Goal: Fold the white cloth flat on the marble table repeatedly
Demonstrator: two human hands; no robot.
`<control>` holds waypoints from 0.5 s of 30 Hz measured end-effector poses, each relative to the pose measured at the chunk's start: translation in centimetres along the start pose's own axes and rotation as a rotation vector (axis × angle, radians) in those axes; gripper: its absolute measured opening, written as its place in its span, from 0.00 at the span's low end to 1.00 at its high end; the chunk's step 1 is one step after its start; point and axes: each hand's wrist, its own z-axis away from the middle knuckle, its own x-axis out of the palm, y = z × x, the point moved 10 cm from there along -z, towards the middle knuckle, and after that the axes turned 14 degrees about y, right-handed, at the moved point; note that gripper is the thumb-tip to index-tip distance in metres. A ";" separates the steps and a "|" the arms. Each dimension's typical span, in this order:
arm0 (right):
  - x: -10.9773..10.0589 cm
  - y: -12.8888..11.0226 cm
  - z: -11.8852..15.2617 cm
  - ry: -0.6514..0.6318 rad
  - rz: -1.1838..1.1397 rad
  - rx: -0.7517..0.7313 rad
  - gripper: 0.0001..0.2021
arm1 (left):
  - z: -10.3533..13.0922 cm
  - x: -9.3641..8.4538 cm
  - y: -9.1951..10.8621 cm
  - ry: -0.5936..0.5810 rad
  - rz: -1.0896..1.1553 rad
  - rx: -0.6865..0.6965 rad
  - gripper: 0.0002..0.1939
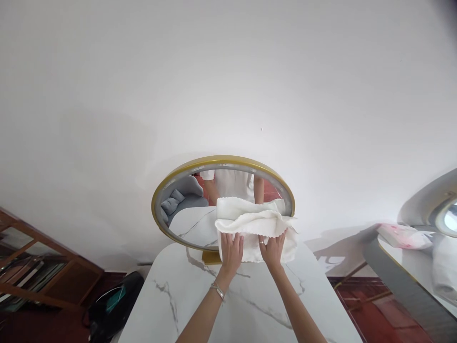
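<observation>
Your left hand [231,253] and right hand [273,251] touch the white cloth [255,222], grip can't tell; it lies just beyond your fingers, long axis running hand to hand, against mirror [196,219]

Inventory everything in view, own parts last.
Table: 1, white, grey veins, centre
Mirror: 1, gold rim, far end of table
Cloth: 1, white, before mirror
Reflected seat: 1, grey, in mirror
Wall: 1, white, behind
Shelf: 1, brown, left
Books: several, mixed, on shelf
Bundle: 1, black with teal, left of table
Floor: 1, red, both sides
Second table: 1, white top, grey side, right
Packet: 1, white and pink, on second table
Crumpled item: 1, white, on second table
Round item: 1, pale, right edge
Left hand: 1, silvery bracelet, on cloth
Right hand: 1, pale ring, on cloth
</observation>
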 end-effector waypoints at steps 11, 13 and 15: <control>0.2 -1.1 -6.4 0.032 0.087 -0.098 0.19 | -6.2 -1.8 0.5 0.144 0.019 0.043 0.09; 1.0 -1.2 -7.4 -0.022 0.113 -0.120 0.21 | -7.6 -1.8 0.1 0.131 0.026 0.028 0.11; 1.7 -1.5 -8.4 -0.067 0.124 -0.140 0.24 | -9.0 -1.8 -0.3 0.133 0.031 0.019 0.12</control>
